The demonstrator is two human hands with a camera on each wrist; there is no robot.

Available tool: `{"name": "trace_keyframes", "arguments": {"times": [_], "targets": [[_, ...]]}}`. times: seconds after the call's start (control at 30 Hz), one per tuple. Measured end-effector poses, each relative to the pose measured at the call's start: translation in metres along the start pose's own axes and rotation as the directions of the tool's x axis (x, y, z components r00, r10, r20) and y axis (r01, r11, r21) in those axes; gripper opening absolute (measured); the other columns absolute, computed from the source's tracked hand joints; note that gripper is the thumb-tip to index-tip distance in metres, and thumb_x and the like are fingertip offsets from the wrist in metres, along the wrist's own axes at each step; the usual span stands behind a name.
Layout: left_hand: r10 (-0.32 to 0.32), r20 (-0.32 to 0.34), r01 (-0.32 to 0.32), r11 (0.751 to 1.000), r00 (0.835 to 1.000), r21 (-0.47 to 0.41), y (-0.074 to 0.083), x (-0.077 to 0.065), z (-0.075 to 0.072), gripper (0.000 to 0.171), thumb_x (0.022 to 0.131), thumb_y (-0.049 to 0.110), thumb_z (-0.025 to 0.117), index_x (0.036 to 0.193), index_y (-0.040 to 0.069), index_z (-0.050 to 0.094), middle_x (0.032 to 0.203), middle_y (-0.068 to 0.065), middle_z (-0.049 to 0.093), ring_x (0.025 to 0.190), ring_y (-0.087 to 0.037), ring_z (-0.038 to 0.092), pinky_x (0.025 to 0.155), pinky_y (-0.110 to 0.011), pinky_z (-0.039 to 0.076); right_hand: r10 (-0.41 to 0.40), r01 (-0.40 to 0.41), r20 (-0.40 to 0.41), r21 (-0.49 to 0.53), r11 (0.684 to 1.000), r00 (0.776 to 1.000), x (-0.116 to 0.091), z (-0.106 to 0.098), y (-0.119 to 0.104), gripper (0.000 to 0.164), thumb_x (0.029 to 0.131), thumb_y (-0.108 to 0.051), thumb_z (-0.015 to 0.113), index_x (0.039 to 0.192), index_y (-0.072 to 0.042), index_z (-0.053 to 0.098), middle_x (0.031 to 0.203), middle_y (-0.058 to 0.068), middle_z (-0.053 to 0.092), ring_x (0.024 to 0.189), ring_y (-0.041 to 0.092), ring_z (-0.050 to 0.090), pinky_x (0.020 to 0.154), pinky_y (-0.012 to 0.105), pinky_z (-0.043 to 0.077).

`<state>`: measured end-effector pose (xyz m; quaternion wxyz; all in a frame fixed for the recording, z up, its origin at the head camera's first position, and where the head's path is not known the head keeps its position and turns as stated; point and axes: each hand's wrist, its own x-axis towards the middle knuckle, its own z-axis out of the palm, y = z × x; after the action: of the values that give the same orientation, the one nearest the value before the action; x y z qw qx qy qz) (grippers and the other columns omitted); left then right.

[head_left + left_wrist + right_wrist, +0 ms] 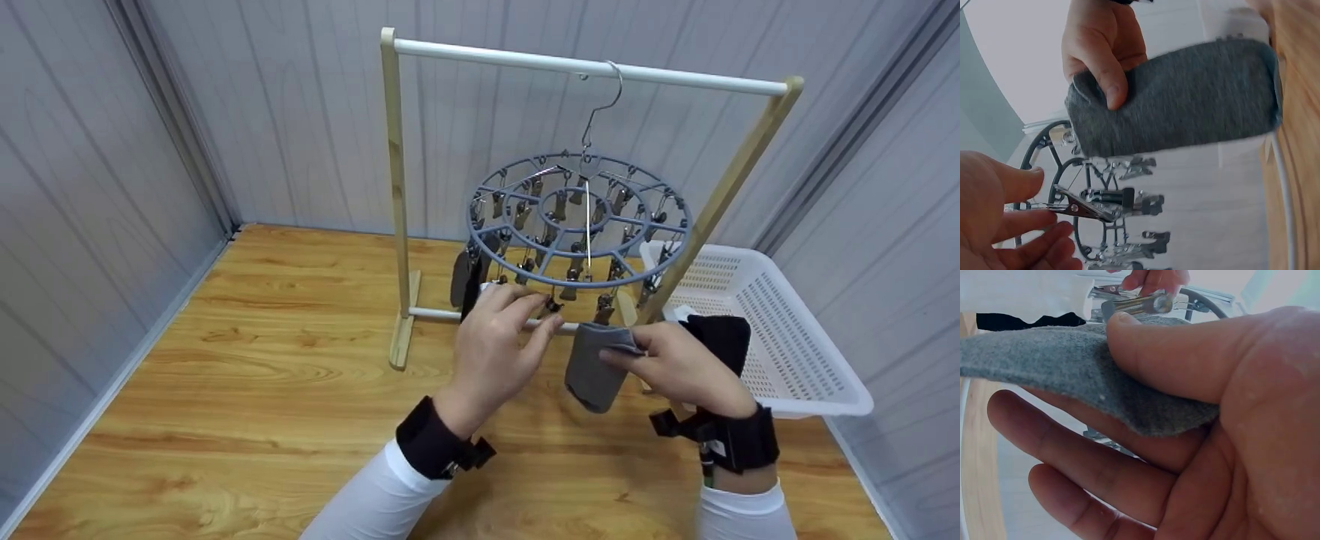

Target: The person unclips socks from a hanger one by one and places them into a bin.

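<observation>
Head cam: from above, facing fwd & down, w/ full-width rack. L & R wrist cams: v. close, tipped sideways; both share grey cloth & metal clips.

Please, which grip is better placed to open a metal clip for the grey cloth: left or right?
Probably the left grip: it holds no cloth, and the left wrist view shows a metal clip close beside it. The right grip pinches the grey cloth, so it seems occupied.
</observation>
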<state>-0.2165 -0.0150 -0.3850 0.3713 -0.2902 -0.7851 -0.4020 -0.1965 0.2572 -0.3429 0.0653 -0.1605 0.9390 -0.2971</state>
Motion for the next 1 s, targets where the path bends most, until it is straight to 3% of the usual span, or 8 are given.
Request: {"name": "trace_keyframes", "arguments": {"times": [0.2, 0.33, 0.43, 0.53, 0.7, 0.87, 1.0], "targets": [[0.097, -0.139, -0.101, 0.995, 0.985, -0.022, -0.005, 0.006, -0.008, 0.015, 0.103, 0.017, 0.082, 0.111, 0.004, 0.084, 0.108, -0.007, 0.075, 0.100, -0.023, 0.067, 0.086, -0.034, 0.057, -0.020, 0.020, -0.016, 0.004, 1.000, 1.000, -0.002, -0.002, -0.001, 0.025, 0.106, -0.036, 0.079, 0.096, -0.013, 0.081, 0.076, -0.004, 0.074, 0.054, 0.014, 0.060, 0.052, 0.027, 0.049], [0.125, -0.200, -0.127, 0.992, 0.972, 0.002, -0.008, 0.008, -0.011, 0.022, 0.102, 0.015, 0.082, 0.121, 0.002, 0.081, 0.120, -0.012, 0.074, 0.112, -0.028, 0.067, 0.098, -0.040, 0.056, -0.045, 0.045, -0.025, 0.008, 0.999, 0.999, -0.005, -0.003, -0.002, 0.021, 0.106, -0.034, 0.079, 0.098, -0.015, 0.083, 0.077, -0.005, 0.074, 0.051, 0.011, 0.055, 0.051, 0.026, 0.045], [0.119, -0.197, -0.114, 0.993, 0.973, 0.035, -0.010, 0.009, -0.011, 0.033, 0.102, 0.016, 0.082, 0.130, -0.001, 0.077, 0.136, -0.017, 0.071, 0.129, -0.033, 0.064, 0.115, -0.046, 0.051, -0.071, 0.071, -0.039, 0.012, 0.997, 0.997, -0.009, -0.005, -0.002, 0.019, 0.106, -0.032, 0.079, 0.101, -0.015, 0.085, 0.081, -0.005, 0.076, 0.054, 0.010, 0.055, 0.054, 0.026, 0.045], [0.100, -0.163, -0.090, 0.994, 0.982, 0.066, -0.013, 0.009, -0.011, 0.041, 0.104, 0.021, 0.081, 0.136, -0.002, 0.074, 0.148, -0.021, 0.066, 0.143, -0.038, 0.059, 0.126, -0.051, 0.043, -0.111, 0.112, -0.075, 0.009, 0.994, 0.991, -0.012, -0.008, 0.000, 0.015, 0.106, -0.028, 0.079, 0.105, -0.015, 0.087, 0.089, -0.005, 0.081, 0.064, 0.009, 0.066, 0.062, 0.026, 0.052], [0.067, -0.099, -0.057, 0.993, 0.993, 0.103, -0.013, 0.008, -0.009, 0.044, 0.106, 0.027, 0.078, 0.138, -0.002, 0.073, 0.150, -0.022, 0.065, 0.149, -0.040, 0.054, 0.132, -0.057, 0.032, -0.155, 0.161, -0.177, 0.016, 0.987, 0.972, -0.022, -0.015, 0.005, 0.010, 0.104, -0.020, 0.082, 0.109, -0.015, 0.088, 0.096, -0.004, 0.084, 0.080, 0.010, 0.076, 0.072, 0.026, 0.060], [0.065, -0.084, -0.055, 0.992, 0.994, 0.114, -0.013, 0.008, -0.008, 0.039, 0.105, 0.027, 0.079, 0.134, 0.002, 0.076, 0.144, -0.018, 0.070, 0.148, -0.038, 0.056, 0.132, -0.060, 0.030, -0.137, 0.166, -0.319, 0.065, 0.984, 0.938, -0.035, -0.029, 0.017, 0.006, 0.101, -0.010, 0.083, 0.106, -0.012, 0.087, 0.096, 0.000, 0.084, 0.079, 0.010, 0.076, 0.067, 0.022, 0.060], [0.075, -0.085, -0.065, 0.992, 0.994, 0.108, -0.013, 0.008, -0.008, 0.036, 0.104, 0.026, 0.079, 0.131, 0.003, 0.078, 0.141, -0.016, 0.072, 0.147, -0.037, 0.058, 0.131, -0.062, 0.031, -0.089, 0.130, -0.475, 0.054, 0.990, 0.876, -0.045, -0.042, 0.032, 0.010, 0.100, -0.007, 0.084, 0.109, -0.006, 0.086, 0.101, -0.001, 0.084, 0.082, 0.003, 0.074, 0.070, 0.015, 0.057]]}}
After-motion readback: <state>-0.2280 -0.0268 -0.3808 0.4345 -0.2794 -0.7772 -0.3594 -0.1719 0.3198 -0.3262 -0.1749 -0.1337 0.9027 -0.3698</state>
